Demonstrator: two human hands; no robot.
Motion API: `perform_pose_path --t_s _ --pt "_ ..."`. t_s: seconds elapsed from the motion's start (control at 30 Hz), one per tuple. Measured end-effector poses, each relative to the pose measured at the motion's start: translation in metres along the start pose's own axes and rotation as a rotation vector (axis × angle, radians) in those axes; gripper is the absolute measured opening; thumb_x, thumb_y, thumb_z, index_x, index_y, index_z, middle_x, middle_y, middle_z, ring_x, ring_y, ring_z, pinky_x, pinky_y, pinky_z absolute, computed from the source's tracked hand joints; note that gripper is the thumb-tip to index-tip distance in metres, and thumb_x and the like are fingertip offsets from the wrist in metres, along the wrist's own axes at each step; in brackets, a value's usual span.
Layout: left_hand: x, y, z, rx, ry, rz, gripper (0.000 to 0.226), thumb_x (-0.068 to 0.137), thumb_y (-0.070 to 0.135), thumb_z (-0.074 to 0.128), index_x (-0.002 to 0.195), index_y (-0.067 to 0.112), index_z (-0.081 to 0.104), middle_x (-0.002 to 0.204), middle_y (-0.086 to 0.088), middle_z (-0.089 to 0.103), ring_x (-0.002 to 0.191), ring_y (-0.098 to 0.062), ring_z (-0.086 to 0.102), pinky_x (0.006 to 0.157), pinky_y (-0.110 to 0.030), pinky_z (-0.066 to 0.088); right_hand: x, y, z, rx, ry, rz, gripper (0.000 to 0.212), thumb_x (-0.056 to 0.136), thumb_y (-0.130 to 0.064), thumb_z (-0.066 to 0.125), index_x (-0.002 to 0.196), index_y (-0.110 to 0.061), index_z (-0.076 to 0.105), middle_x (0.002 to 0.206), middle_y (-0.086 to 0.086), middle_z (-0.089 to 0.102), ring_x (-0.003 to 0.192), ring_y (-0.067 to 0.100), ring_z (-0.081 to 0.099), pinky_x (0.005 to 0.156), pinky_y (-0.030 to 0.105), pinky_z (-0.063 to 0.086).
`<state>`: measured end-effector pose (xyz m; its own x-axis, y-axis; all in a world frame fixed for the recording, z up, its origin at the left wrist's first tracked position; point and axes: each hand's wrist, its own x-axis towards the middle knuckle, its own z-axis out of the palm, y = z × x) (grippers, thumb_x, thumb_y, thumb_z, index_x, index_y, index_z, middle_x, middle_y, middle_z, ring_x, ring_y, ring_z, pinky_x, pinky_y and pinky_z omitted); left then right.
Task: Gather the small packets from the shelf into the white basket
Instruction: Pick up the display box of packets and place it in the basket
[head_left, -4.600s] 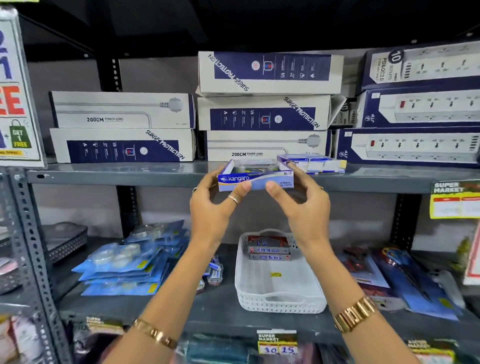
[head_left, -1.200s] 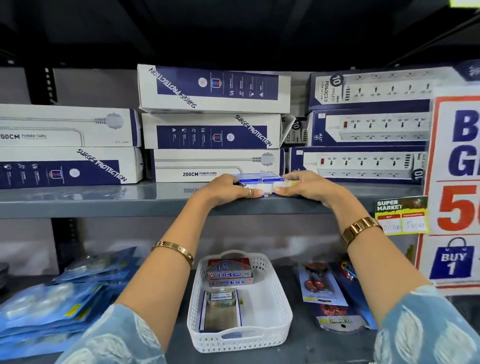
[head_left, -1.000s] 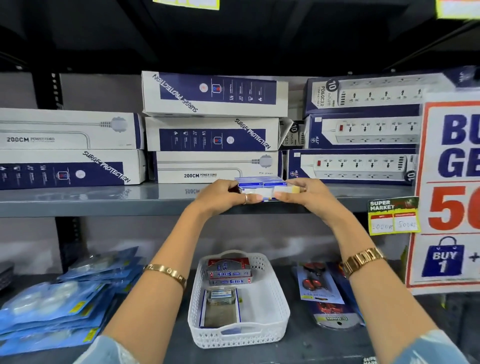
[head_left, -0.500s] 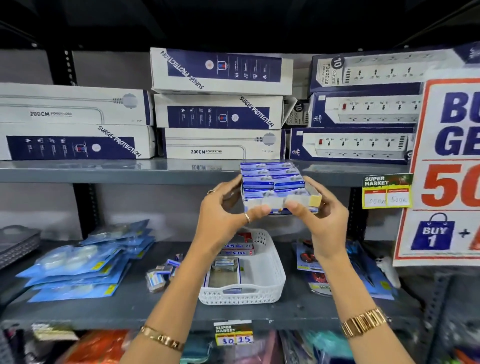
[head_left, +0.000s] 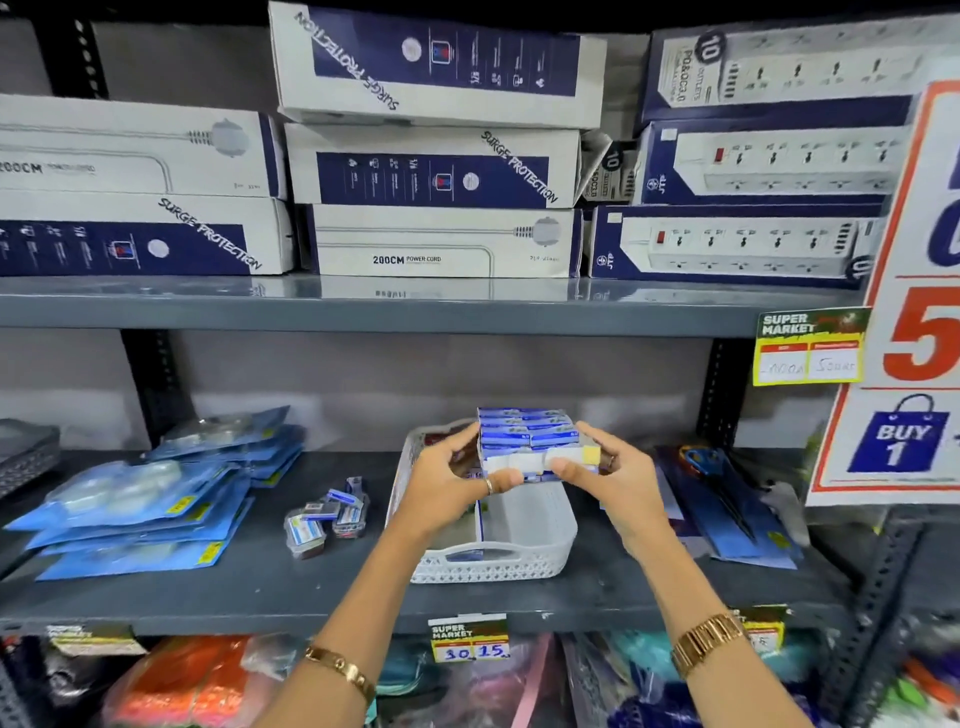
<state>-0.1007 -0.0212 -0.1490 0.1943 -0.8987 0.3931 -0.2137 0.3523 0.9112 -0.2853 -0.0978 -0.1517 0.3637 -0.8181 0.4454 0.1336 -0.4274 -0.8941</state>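
Both hands hold a block of small blue and white packets (head_left: 527, 441) just above the white basket (head_left: 519, 564). My left hand (head_left: 449, 478) grips its left side and my right hand (head_left: 605, 480) grips its right side. The basket stands on the lower grey shelf (head_left: 260, 587), and its inside is mostly hidden by my hands; a blue and white pack shows at its left. A few loose small packets (head_left: 327, 512) lie on the shelf left of the basket.
Blue blister packs (head_left: 145, 499) pile up at the left. Scissor packs (head_left: 727, 504) lie to the basket's right. Power cord boxes (head_left: 441, 239) fill the upper shelf (head_left: 363, 306). A sale sign (head_left: 909, 312) hangs at the right.
Both hands took the block of packets off the upper shelf and lowered it to just above the basket. The view tilted down with them.
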Motion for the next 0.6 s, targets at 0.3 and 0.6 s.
perform_pose_path --t_s 0.3,0.6 --pt "0.043 -0.107 -0.005 0.103 -0.105 -0.342 0.108 0.053 0.004 0.088 0.141 0.013 0.027 0.135 -0.009 0.049 0.127 -0.021 0.045 0.111 -0.045 0.036 0.045 0.076 0.002 -0.271 -0.239 0.374 0.088 0.065 0.020 0.074 0.141 0.006 0.031 0.124 0.005 0.062 0.099 0.006 0.061 0.066 0.006 0.053" --pt "0.080 -0.155 -0.005 0.253 -0.326 -0.405 0.102 0.059 -0.002 0.082 0.138 0.025 0.025 0.107 0.018 0.053 0.112 -0.010 0.053 0.101 -0.035 0.047 0.081 0.123 0.017 -0.583 -0.360 0.506 0.073 0.068 0.017 0.072 0.133 -0.004 0.049 0.133 0.012 0.057 0.123 0.026 0.054 0.105 0.038 0.045"
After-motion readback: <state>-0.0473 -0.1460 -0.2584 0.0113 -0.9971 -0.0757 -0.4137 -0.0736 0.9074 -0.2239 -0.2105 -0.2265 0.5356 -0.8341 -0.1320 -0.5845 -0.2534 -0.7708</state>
